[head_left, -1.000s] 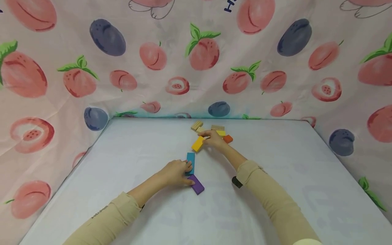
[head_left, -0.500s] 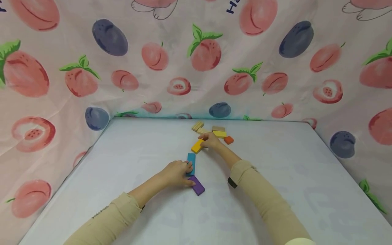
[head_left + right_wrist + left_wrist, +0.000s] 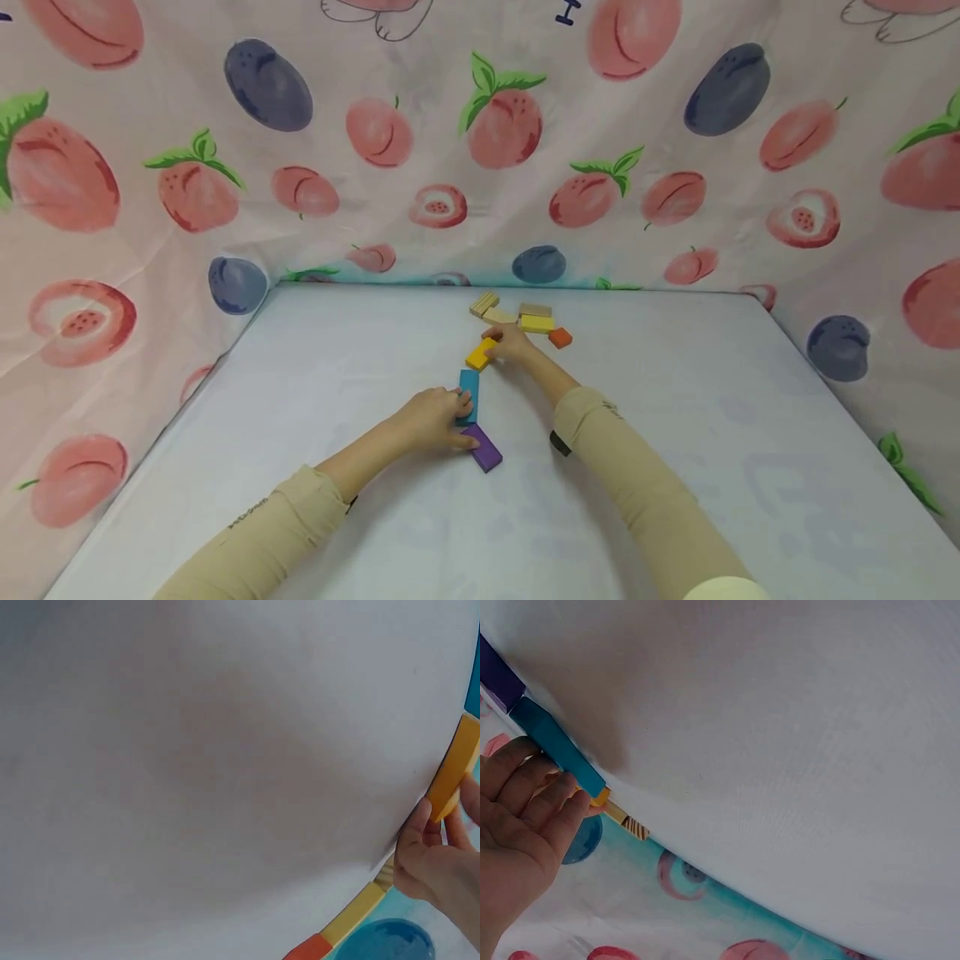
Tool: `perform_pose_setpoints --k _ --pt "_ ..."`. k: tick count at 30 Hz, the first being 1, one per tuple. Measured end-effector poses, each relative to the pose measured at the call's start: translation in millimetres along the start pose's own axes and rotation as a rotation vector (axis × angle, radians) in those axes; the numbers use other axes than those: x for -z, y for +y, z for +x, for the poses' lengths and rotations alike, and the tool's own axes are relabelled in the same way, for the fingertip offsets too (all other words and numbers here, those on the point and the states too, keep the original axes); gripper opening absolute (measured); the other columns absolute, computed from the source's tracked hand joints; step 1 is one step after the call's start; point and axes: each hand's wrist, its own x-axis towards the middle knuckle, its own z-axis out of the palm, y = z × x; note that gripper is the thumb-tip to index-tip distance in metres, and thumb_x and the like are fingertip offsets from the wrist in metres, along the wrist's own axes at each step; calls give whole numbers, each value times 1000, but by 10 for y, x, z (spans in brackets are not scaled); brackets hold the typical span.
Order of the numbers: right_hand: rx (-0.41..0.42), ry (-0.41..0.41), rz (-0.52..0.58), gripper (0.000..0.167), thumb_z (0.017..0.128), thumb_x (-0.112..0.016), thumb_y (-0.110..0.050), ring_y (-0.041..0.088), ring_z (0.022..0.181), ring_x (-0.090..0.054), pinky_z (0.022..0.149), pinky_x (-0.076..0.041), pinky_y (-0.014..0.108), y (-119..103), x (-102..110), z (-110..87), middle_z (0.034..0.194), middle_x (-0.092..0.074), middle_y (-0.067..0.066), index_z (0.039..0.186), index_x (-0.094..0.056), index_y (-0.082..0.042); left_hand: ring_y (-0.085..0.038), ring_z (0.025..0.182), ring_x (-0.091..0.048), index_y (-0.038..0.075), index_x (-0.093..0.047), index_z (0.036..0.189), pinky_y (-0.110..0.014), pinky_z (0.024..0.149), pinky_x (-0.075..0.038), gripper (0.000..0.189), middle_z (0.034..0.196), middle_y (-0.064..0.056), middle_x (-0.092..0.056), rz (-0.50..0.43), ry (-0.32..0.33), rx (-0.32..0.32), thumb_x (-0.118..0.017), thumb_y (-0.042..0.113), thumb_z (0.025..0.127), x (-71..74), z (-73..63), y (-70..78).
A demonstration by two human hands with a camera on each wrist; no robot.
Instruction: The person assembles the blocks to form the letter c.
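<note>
Head view: pinching orange-yellow block (image 3: pixel 477 356) with right grip (image 3: pixel 512 342), touching blue block (image 3: pixel 470 383) at six o'clock with unclenched left grip (image 3: pixel 435 418), risking skewing through overpushing.

Even light fills the head view; wrist views are dimmer, a soft brownish shadow (image 3: pixel 592 712) lying just beyond the left hand (image 3: pixel 523 814).
</note>
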Motion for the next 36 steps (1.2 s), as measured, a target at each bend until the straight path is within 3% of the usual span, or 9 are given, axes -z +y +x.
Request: perform_pose_setpoints --k 6,12,15,19,22,26,29,33,36 --pt "58 -33 -17 31 80 -74 -21 18 92 -53 79 -47 27 -34 59 -45 106 -62 6 108 -67 -11 -33 112 -58 1 -56 128 -43 97 -46 68 133 -19 -55 5 -1 -8 -72 45 79 -4 12 2" --pt "-8 -92 4 36 80 -75 -15 22 105 -53 94 -45 33 -257 155 -225 118 -60 9 114 -65 -11 -27 102 -61 0 -55 129 -40 93 -48 70 127 -15 -60 16 -1 -8 -73 45 79 -28 29 -2" --pt "27 -89 40 35 76 -78 -16 20 97 -54 87 -47 29 -223 160 -216 110 -62 6 109 -67 -12 -27 100 -62 1 -56 128 -41 92 -48 69 126 -15 -60 14 5 -10 -73 45 78 -24 35 2" --pt "33 -93 46 36 77 -78 -17 20 95 -54 84 -48 29 -267 164 -252 108 -63 6 110 -67 -11 -29 103 -61 1 -57 128 -41 93 -48 68 128 -16 -59 23 2 -7 -73 45 79 -20 43 -1" --pt "-32 -108 14 37 83 -72 -16 24 106 -53 94 -45 33 -345 159 -265 119 -60 9 118 -63 -9 -33 114 -58 2 -57 128 -43 98 -46 67 133 -18 -55 28 -5 5 -72 46 79 -17 40 -4" --pt "37 -75 -21 33 85 -70 -20 22 100 -54 88 -47 30 -241 118 -216 114 -62 8 116 -64 -10 -35 117 -56 2 -56 128 -43 99 -45 68 134 -20 -53 20 -10 9 -72 46 79 -17 30 -5" --pt "48 -73 0 32 83 -73 -19 22 96 -54 85 -48 30 -467 196 -437 110 -63 9 112 -66 -9 -35 116 -56 2 -57 128 -43 99 -45 68 134 -20 -53 21 -9 5 -73 46 78 -18 24 -7" --pt "-119 -117 4 38 85 -67 -8 30 113 -51 101 -42 40 -1064 344 -850 127 -56 17 122 -60 -1 -36 119 -55 3 -58 126 -43 100 -44 66 134 -21 -53 25 -9 7 -73 46 78 -14 16 -7" --pt "-91 -122 -4 39 86 -68 -13 28 113 -51 100 -43 37 -958 331 -774 127 -57 15 123 -61 -5 -36 118 -55 4 -59 126 -43 99 -45 65 134 -21 -53 27 -9 4 -73 46 78 -11 18 -5"
